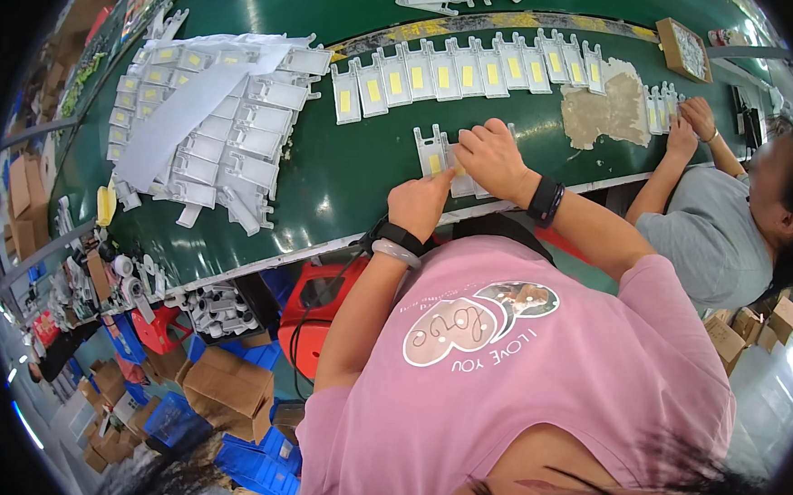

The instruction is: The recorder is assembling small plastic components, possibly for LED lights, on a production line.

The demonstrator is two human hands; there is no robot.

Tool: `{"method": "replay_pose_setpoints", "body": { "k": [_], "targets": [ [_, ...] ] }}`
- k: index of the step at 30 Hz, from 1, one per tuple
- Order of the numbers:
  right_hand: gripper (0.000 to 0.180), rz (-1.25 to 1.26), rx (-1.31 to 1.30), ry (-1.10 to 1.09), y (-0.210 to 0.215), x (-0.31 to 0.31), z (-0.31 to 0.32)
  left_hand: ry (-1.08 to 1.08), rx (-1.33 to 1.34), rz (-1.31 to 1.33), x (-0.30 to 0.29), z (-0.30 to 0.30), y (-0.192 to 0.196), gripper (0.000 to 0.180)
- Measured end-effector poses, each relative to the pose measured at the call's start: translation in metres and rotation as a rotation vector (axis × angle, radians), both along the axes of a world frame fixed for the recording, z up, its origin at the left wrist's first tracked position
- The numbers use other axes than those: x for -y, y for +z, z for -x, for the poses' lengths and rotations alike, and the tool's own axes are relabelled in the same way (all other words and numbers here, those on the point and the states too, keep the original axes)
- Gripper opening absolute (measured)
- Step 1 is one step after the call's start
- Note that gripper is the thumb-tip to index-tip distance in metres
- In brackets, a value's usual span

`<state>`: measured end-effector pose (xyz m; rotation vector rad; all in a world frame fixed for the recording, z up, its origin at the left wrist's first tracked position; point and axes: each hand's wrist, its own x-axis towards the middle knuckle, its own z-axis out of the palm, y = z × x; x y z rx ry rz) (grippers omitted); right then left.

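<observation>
At the near edge of the green table, a few translucent white plastic panels [432, 153] with yellow patches lie under and beside my hands. My left hand [420, 204] has its fingers curled, and its index fingertip touches a panel near its yellow patch. Just to the right, my right hand [493, 158] is bent over the same panels, fingers pinched together close to the left fingertip. Whatever sits in either pinch is too small or hidden to make out. Beyond the hands, a row of similar panels [444, 72] stretches across the table, side by side and partly overlapping.
To the left is a large layered pile of panels [207, 150] with a white sheet [181, 125] across it. A bare worn patch [609, 106] marks the table at right, near a small cardboard box [684, 49]. A co-worker [716, 213] handles panels there. Red stools [320, 306] stand below.
</observation>
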<state>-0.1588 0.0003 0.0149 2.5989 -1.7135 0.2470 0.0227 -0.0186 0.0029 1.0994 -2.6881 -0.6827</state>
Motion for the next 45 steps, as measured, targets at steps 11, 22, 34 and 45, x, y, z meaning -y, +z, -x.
{"method": "replay_pose_setpoints", "body": {
  "k": [11,22,34,45],
  "targets": [
    [0.008,-0.148,0.135,-0.092,0.005,-0.011,0.002,0.041,-0.282,-0.159,0.005,-0.009,-0.003,0.022],
    [0.011,-0.089,0.647,-0.119,0.035,-0.006,-0.032,0.542,-1.343,-1.953,0.024,-0.018,-0.003,0.042],
    [0.009,-0.112,0.359,0.165,0.042,0.008,-0.031,0.423,-1.324,-1.961,0.018,-0.022,-0.009,0.040],
    [0.007,-0.398,0.792,-0.063,0.061,0.006,-0.034,0.533,-0.822,-1.590,0.021,-0.033,0.020,0.021]
  ]
}}
